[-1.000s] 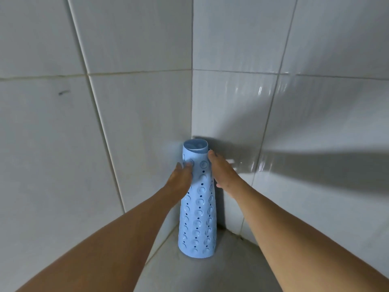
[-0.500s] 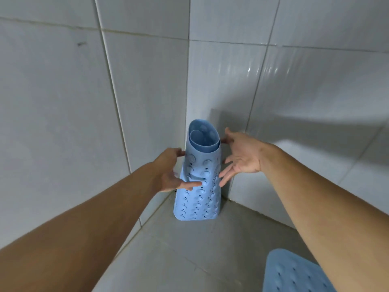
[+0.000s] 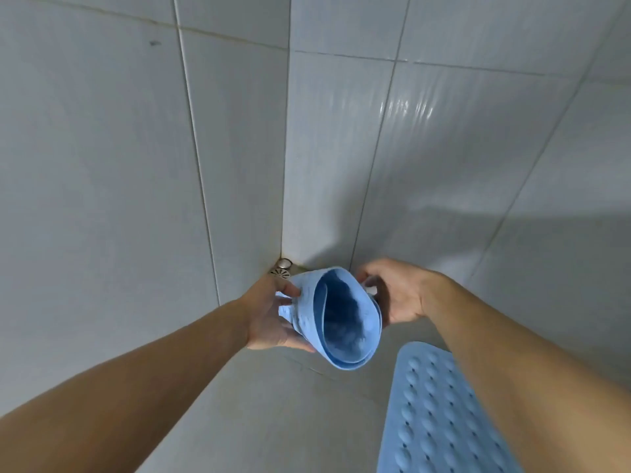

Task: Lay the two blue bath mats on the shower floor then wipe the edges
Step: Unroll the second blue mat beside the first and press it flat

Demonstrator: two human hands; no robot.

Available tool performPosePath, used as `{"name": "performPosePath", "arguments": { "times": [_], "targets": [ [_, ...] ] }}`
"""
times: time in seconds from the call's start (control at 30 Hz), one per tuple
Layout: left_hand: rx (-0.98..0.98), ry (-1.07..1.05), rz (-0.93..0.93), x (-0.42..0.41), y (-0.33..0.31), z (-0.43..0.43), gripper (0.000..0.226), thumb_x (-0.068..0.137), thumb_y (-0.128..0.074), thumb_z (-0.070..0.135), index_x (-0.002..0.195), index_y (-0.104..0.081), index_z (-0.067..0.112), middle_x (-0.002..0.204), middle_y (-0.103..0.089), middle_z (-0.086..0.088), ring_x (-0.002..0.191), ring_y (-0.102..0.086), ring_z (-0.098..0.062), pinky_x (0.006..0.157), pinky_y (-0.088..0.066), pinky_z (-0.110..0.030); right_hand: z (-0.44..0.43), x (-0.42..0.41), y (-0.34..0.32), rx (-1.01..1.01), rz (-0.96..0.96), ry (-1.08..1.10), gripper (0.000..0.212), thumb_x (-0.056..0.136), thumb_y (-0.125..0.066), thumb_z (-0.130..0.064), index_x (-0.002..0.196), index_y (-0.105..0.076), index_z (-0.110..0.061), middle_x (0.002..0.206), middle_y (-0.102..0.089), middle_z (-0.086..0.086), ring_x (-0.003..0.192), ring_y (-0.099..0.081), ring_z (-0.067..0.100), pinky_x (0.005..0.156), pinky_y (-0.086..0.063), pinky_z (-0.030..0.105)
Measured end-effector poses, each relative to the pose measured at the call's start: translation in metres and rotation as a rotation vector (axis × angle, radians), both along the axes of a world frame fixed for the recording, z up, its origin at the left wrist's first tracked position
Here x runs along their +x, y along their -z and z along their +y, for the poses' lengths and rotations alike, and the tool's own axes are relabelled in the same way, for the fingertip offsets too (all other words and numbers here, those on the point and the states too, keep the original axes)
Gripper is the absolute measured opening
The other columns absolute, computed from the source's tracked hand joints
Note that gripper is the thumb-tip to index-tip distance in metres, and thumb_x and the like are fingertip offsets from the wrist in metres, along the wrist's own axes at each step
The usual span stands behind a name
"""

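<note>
Left hand and right hand grip rolled mat (hollow inside).

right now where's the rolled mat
Centre of the head view, the rolled mat is held between left hand and right hand, by the corner drain, left of the flat mat.

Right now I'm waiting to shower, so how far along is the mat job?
Done: one flat mat lies on the floor at lower right. In hand: the rolled mat, gripped between the left hand and the right hand, not yet opened. Left: unroll it, lay it down, then wipe the edges; no cloth is in view.
</note>
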State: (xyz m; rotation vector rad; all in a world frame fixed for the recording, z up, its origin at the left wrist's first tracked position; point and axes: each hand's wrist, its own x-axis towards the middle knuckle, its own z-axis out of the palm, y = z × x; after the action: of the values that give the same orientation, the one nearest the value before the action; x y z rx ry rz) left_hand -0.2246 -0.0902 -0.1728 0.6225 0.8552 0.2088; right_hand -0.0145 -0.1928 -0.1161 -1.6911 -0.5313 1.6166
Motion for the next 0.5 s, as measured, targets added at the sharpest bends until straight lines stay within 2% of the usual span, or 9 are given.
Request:
{"name": "performPosePath", "arguments": {
  "times": [0.07, 0.13, 0.27, 0.33, 0.4, 0.5],
  "targets": [
    [-0.007, -0.035, 0.037, -0.001, 0.013, -0.011, 0.043, 0.09, -0.062, 0.017, 0.13, -0.049, 0.013, 0.134, -0.047, -0.03, 0.11, -0.057, -0.062, 0.083, -0.05, -0.074, -0.014, -0.003, 0.022, -0.027, 0.026, -0.017, 0.044, 0.083, -0.062, -0.009, 0.126, -0.054, -0.002, 0.111, -0.057, 0.017, 0.089, -0.065, 0.036, 0.074, -0.058, 0.049],
    [-0.004, -0.047, 0.087, -0.003, 0.022, -0.025, 0.043, 0.095, -0.066, 0.028, 0.13, -0.049, 0.012, 0.13, -0.053, -0.028, 0.107, -0.063, -0.053, 0.081, -0.053, -0.07, -0.028, -0.009, 0.04, -0.019, 0.059, 0.004, 0.057, 0.078, -0.067, -0.006, 0.133, -0.055, -0.004, 0.118, -0.06, 0.017, 0.098, -0.064, 0.037, 0.082, -0.056, 0.05],
    [0.036, -0.005, 0.145, -0.009, 0.025, -0.05, 0.041, 0.094, -0.069, 0.021, 0.126, -0.05, 0.005, 0.116, -0.063, -0.022, 0.091, -0.07, -0.039, 0.079, -0.058, -0.056, -0.051, -0.02, 0.06, 0.065, 0.1, -0.029, 0.061, 0.072, -0.065, 0.004, 0.128, -0.061, -0.02, 0.121, -0.067, 0.014, 0.102, -0.065, 0.035, 0.094, -0.05, 0.055],
    [0.072, -0.008, 0.167, -0.011, 0.024, -0.057, 0.046, 0.09, -0.072, 0.014, 0.129, -0.05, 0.004, 0.117, -0.061, -0.023, 0.092, -0.07, -0.039, 0.085, -0.057, -0.056, -0.059, -0.019, 0.063, 0.1, 0.121, -0.072, 0.065, 0.072, -0.064, 0.006, 0.127, -0.06, -0.029, 0.121, -0.067, 0.013, 0.102, -0.064, 0.034, 0.096, -0.048, 0.056],
    [0.068, -0.028, 0.18, -0.01, 0.021, -0.065, 0.047, 0.087, -0.073, 0.007, 0.128, -0.05, 0.002, 0.121, -0.06, -0.023, 0.101, -0.068, -0.04, 0.097, -0.052, -0.058, -0.068, -0.015, 0.066, 0.129, 0.142, -0.127, 0.07, 0.073, -0.064, 0.009, 0.127, -0.058, -0.035, 0.124, -0.067, 0.012, 0.104, -0.065, 0.034, 0.098, -0.049, 0.056],
    [0.152, 0.018, 0.236, -0.001, 0.015, -0.08, 0.048, 0.084, -0.073, 0.006, 0.126, -0.05, 0.001, 0.121, -0.058, -0.022, 0.105, -0.067, -0.038, 0.101, -0.049, -0.056, -0.084, -0.009, 0.068, 0.208, 0.138, -0.163, 0.07, 0.079, -0.061, 0.015, 0.127, -0.059, -0.036, 0.122, -0.068, 0.012, 0.107, -0.065, 0.035, 0.091, -0.055, 0.052]
  ]
}}
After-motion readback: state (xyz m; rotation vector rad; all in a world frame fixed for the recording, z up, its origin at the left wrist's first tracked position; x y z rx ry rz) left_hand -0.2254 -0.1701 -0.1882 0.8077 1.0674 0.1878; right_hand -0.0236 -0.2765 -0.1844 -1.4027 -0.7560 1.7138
